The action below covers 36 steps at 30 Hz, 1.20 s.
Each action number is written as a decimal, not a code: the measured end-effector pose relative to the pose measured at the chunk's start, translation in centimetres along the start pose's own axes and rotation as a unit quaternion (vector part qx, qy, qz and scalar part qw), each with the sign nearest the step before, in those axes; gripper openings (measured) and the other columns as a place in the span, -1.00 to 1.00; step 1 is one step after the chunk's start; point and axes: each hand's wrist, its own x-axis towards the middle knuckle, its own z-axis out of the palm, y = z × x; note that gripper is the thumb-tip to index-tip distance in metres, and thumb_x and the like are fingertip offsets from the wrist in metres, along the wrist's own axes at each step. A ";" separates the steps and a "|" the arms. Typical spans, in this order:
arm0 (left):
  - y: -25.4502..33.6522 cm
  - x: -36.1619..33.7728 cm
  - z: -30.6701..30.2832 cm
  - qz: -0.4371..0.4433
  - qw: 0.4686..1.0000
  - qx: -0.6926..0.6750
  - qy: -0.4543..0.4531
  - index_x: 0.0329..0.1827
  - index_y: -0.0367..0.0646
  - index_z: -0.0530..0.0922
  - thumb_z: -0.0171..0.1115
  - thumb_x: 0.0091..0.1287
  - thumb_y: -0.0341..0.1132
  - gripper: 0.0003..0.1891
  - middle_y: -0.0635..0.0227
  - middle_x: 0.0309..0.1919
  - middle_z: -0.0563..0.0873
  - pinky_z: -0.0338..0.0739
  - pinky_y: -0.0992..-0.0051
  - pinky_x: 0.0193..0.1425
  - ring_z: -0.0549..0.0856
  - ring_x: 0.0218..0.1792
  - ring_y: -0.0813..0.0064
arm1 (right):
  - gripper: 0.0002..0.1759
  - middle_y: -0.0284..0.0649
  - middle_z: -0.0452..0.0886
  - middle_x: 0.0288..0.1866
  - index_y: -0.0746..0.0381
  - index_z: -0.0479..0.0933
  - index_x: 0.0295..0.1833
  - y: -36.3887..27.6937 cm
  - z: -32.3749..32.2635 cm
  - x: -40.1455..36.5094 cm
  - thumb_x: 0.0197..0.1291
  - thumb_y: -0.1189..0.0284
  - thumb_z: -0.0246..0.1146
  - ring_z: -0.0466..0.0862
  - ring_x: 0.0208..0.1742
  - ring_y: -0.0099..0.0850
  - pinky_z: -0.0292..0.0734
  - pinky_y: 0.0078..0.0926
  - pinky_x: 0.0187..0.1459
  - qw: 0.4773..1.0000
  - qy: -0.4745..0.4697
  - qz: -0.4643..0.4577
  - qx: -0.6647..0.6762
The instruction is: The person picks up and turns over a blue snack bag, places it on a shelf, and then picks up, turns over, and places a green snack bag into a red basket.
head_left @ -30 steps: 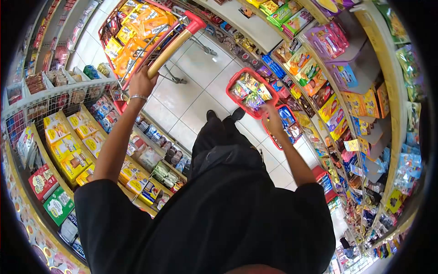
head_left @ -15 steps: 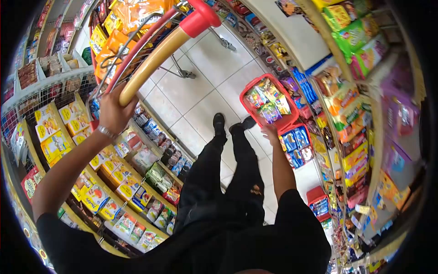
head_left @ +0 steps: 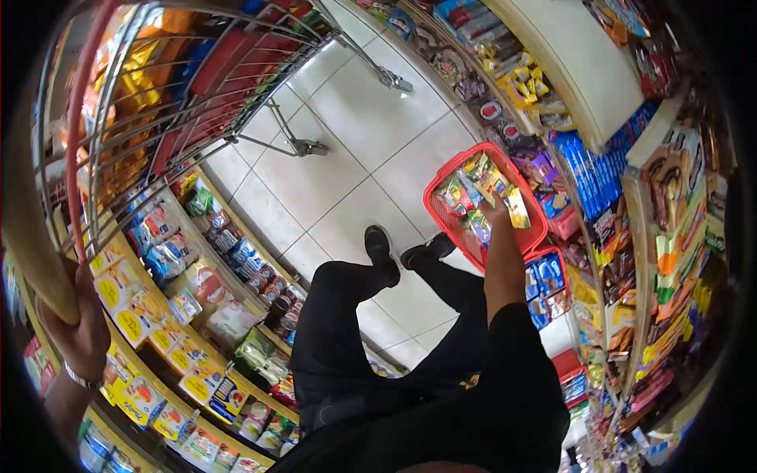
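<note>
My left hand [head_left: 79, 323] is wrapped round the tan handle [head_left: 49, 268] of a shopping cart [head_left: 205, 94] at the far left. Packed goods, many in orange wrappers, fill the cart. Low on the right, my right hand [head_left: 495, 209] reaches into a red plastic basket [head_left: 538, 225] standing on the floor. Its fingers are bent and closed at the edge of a small snack packet [head_left: 474, 191]; the fingertips are partly hidden. Several other colourful packets [head_left: 497, 175] lie around it in the basket.
Shelves of yellow boxes [head_left: 154, 331] and bagged goods run along my left. Snack shelves [head_left: 587, 177] line the right. Another red basket with blue packets [head_left: 546, 280] stands behind the first one. Cart wheels [head_left: 310, 147] rest on the tiled floor [head_left: 339, 209] ahead of my shoes.
My right hand has gone from the basket's rim down into it among the packets. I have crouched lower, knees bent. The cart handle and my left hand now appear farther left and lower in view.
</note>
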 end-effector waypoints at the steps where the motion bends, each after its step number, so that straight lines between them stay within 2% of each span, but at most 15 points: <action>1: -0.4 -0.5 0.1 -0.055 0.997 -0.050 0.016 -0.25 -0.27 0.42 0.09 0.34 -0.64 -0.91 0.44 -0.39 0.45 0.26 0.68 -0.32 0.39 -0.41 0.73 | -0.42 -0.01 0.45 0.13 0.34 0.41 0.16 0.1 0.3 0.6 0.16 0.22 0.39 0.45 0.20 -0.14 0.54 -0.11 0.06 0.997 0.070 -0.021 0.024; 5: -0.6 -0.5 -0.6 -0.045 0.998 -0.039 -0.015 -0.23 -0.28 0.45 0.14 0.34 -0.62 -0.92 0.44 -0.39 0.49 0.32 0.64 -0.33 0.42 -0.40 0.72 | -0.71 -0.18 0.49 -0.04 0.27 0.47 0.08 1.4 -0.1 0.3 0.32 0.37 0.22 0.52 0.01 -0.31 0.50 -0.36 0.02 0.988 0.105 -0.110 0.019; 10: -1.8 -1.5 -0.4 -0.039 0.998 0.051 -0.002 -0.04 -0.28 0.50 0.23 0.35 -0.53 -0.83 0.39 -0.22 0.59 0.46 0.58 -0.14 0.54 -0.24 0.66 | -0.61 -0.23 0.50 0.14 0.26 0.44 0.24 2.5 2.2 -4.5 0.37 0.34 0.13 0.55 0.13 -0.42 0.54 -0.39 0.08 0.976 0.110 -0.166 0.083; 11: -1.4 -1.1 -0.5 -0.018 0.995 0.102 -0.009 -0.01 -0.28 0.50 0.26 0.33 -0.51 -0.79 0.37 -0.19 0.60 0.48 0.56 -0.13 0.56 -0.22 0.63 | -0.65 -0.25 0.53 0.02 0.24 0.46 0.16 3.2 2.0 -4.5 0.31 0.37 0.17 0.58 0.03 -0.41 0.55 -0.38 -0.01 0.945 0.118 -0.304 -0.022; 13: 0.8 0.0 0.0 -0.066 0.996 0.057 -0.025 -0.07 -0.28 0.54 0.32 0.29 -0.45 -0.79 0.33 -0.29 0.62 0.50 0.50 -0.17 0.58 -0.29 0.56 | -0.72 -0.30 0.58 -0.22 0.22 0.50 0.01 3.6 1.3 -6.0 0.18 0.43 0.23 0.62 -0.18 -0.38 0.57 -0.36 -0.17 0.792 0.126 -0.553 -0.227; 15: 3.4 2.2 0.4 -0.060 0.997 0.007 -0.038 -0.08 -0.31 0.58 0.34 0.20 -0.39 -0.73 0.17 -0.43 0.66 0.50 0.37 -0.27 0.63 -0.43 0.35 | -0.78 -0.34 0.64 -0.46 0.19 0.54 -0.14 2.7 0.4 -9.7 0.05 0.50 0.30 0.66 -0.38 -0.36 0.59 -0.35 -0.33 0.531 0.125 -0.733 -0.407; 16: 3.5 2.3 0.2 0.000 0.999 0.041 -0.025 -0.05 -0.33 0.60 0.33 0.14 -0.37 -0.67 0.06 -0.50 0.68 0.50 0.28 -0.35 0.66 -0.52 0.22 | -0.71 -0.27 0.60 -0.48 0.23 0.49 -0.12 4.5 5.0 -17.6 0.00 0.48 0.34 0.64 -0.40 -0.29 0.55 -0.26 -0.34 0.649 0.216 -0.617 -0.388; 19: 3.4 2.2 0.3 -0.004 1.000 0.017 -0.009 -0.05 -0.28 0.61 0.35 0.12 -0.26 -0.63 -0.07 -0.48 0.68 0.53 0.14 -0.38 0.67 -0.50 -0.03 | -0.51 0.03 0.61 -0.16 0.40 0.31 0.15 7.4 7.6 -26.3 0.11 0.46 0.20 0.63 -0.18 -0.08 0.53 -0.14 -0.14 0.615 0.215 -0.551 -0.521; 21: 4.0 2.5 0.1 0.001 1.000 -0.005 -0.008 -0.12 -0.25 0.61 0.34 0.12 -0.20 -0.66 -0.09 -0.48 0.68 0.56 0.08 -0.33 0.67 -0.45 -0.10 | -0.86 -0.06 0.42 -0.60 0.27 0.44 -0.29 10.0 8.9 -34.7 0.01 0.48 0.18 0.47 -0.53 -0.09 0.36 -0.10 -0.47 0.470 0.193 -0.712 -0.485; 22: 3.5 2.5 0.3 0.000 1.000 -0.010 -0.010 -0.16 -0.24 0.60 0.34 0.12 -0.19 -0.67 -0.09 -0.48 0.68 0.58 0.06 -0.30 0.68 -0.44 -0.10 | -0.88 -0.04 0.40 -0.63 0.29 0.35 -0.47 10.8 10.1 -40.7 0.01 0.51 0.15 0.45 -0.55 -0.10 0.30 -0.09 -0.47 0.533 0.109 -0.704 -0.456; 24: 4.0 2.8 -0.1 -0.018 0.999 -0.035 -0.013 -0.22 -0.24 0.60 0.33 0.11 -0.19 -0.69 -0.10 -0.47 0.68 0.60 0.05 -0.25 0.69 -0.41 -0.10 | -0.84 -0.07 0.48 -0.58 0.31 0.41 -0.41 11.9 11.1 -49.2 0.12 0.49 0.23 0.55 -0.49 -0.18 0.39 -0.21 -0.44 0.563 0.095 -0.669 -0.476; 26: 3.3 3.3 0.3 0.013 0.996 -0.082 -0.013 -0.22 -0.24 0.61 0.33 0.10 -0.20 -0.70 -0.09 -0.46 0.69 0.61 0.05 -0.23 0.70 -0.40 -0.10 | -0.84 -0.09 0.57 -0.48 0.34 0.48 -0.31 13.4 11.7 -55.5 0.21 0.47 0.27 0.62 -0.39 -0.29 0.49 -0.34 -0.34 0.689 0.022 -0.628 -0.360; 32: 5.2 3.1 -2.0 0.062 0.975 -0.196 0.082 -0.16 -0.22 0.56 0.40 0.06 -0.27 -0.67 -0.01 -0.26 0.68 0.54 0.14 -0.05 0.67 -0.18 -0.01 | -0.82 -0.12 0.63 -0.26 0.36 0.53 -0.13 15.9 12.7 -74.2 0.26 0.46 0.26 0.65 -0.27 -0.42 0.53 -0.50 -0.22 0.571 -0.041 -0.729 -0.376; 35: 7.0 1.2 -0.9 0.070 0.937 -0.299 0.169 -0.02 -0.20 0.50 0.44 0.09 -0.33 -0.59 0.11 -0.05 0.57 0.40 0.21 0.18 0.56 0.03 0.10 | -0.83 -0.17 0.63 -0.25 0.36 0.53 -0.10 18.3 12.6 -81.8 0.29 0.48 0.23 0.64 -0.24 -0.47 0.52 -0.51 -0.16 0.662 -0.063 -0.682 -0.304; 36: 8.8 0.4 -1.9 0.159 0.920 -0.332 0.133 0.01 -0.21 0.49 0.43 0.12 -0.33 -0.58 0.13 -0.04 0.58 0.43 0.23 0.16 0.58 0.02 0.14 | -0.82 -0.20 0.62 -0.25 0.38 0.53 -0.10 18.9 12.6 -83.7 0.29 0.48 0.24 0.63 -0.22 -0.48 0.51 -0.50 -0.13 0.636 -0.033 -0.706 -0.310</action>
